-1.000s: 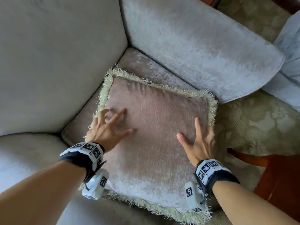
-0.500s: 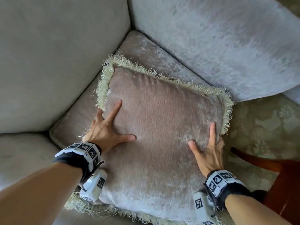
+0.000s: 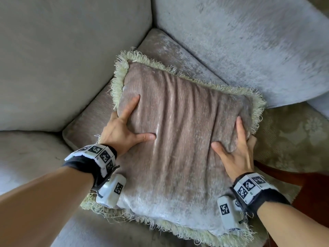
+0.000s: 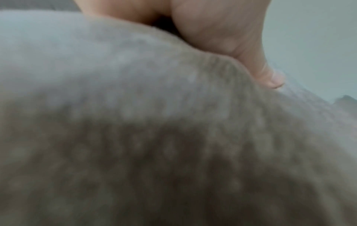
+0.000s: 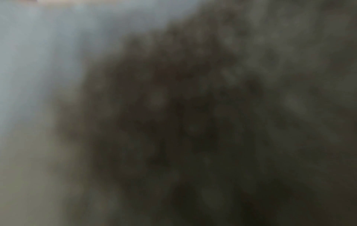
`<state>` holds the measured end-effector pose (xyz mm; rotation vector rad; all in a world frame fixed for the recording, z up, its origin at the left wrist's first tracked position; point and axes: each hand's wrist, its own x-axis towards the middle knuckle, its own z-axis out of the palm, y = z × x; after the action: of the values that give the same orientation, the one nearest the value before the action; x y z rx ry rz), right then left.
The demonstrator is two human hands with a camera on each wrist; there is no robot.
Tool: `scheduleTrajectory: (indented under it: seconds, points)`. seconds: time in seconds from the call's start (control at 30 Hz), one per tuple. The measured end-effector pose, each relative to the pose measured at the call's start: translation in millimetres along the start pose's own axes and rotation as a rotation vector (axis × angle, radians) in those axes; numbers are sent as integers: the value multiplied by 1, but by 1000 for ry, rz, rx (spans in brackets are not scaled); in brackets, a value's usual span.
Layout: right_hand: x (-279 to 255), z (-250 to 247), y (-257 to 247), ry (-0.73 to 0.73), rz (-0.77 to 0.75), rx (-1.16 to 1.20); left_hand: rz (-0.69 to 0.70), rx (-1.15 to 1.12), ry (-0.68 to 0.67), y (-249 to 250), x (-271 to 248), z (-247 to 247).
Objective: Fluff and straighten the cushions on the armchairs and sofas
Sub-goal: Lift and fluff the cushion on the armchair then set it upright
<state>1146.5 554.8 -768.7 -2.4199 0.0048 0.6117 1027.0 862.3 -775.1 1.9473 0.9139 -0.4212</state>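
We have the fringed throw cushion (image 3: 179, 139) lying on the armchair's seat cushion (image 3: 165, 49), tucked toward the corner where the backrest (image 3: 67, 59) meets the padded armrest (image 3: 240, 47), with its near edge hanging out over the front of the seat toward us. Our left hand (image 3: 122, 132) presses into the cushion's left side, forefinger and thumb spread wide and dug into the velvet, the other fingers hidden round the fringed edge; our right hand (image 3: 236, 152) does the same on the right, thumb on the face and fingers wrapping the far side. So each hand clasps a flank of the cushion rather than lying flat on it. The long ridges running down the fabric between our hands tell us why we hold it this way: we judge that we are squeezing the filling inward from both sides to plump the middle. The left wrist view shows the thumb (image 4: 266, 73) sunk into a fold of cloth; the right wrist view is dark and blurred against the fabric and tells us nothing more. The seat beneath gives us a soft base to push against. A patterned carpet (image 3: 293, 136) and a dark wooden chair leg (image 3: 284, 173) lie to the right, clear of the work.
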Motion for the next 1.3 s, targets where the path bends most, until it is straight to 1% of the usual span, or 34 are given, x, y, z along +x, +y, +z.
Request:
scheduleTrajectory:
  seconds: [0.1,0.2,0.4,0.53,0.67,0.8,0.93,0.97,1.03,1.13,1.23,1.3]
  points:
    - [6,-10,-25,54,-96,-10,41,-65,76,8,-10,-16]
    - [17,-21,-66,104,-194,-3,94,-145,181,18,-16,-42]
    - [33,-35,-154,126,-355,-19,183,-240,353,31,-28,-104]
    - [51,-37,-193,132,-478,-57,264,-298,496,32,-29,-125]
    - [80,-44,-212,126,-636,-46,388,-339,640,35,-32,-114]
    - [106,-53,-223,101,-871,-2,348,-398,817,40,-47,-83]
    - [136,-54,-250,37,-1109,35,373,-413,1032,48,-57,-71]
    - [141,-51,-261,42,-1161,40,383,-422,1082,49,-58,-72]
    - [143,-44,-286,58,-1233,66,386,-430,1166,51,-60,-75]
    - [146,-26,-319,56,-1321,98,380,-382,1271,47,-60,-80]
    - [154,-5,-340,59,-1401,91,375,-338,1362,36,-52,-82]
    - [160,9,-350,52,-1431,97,371,-356,1401,32,-44,-83]
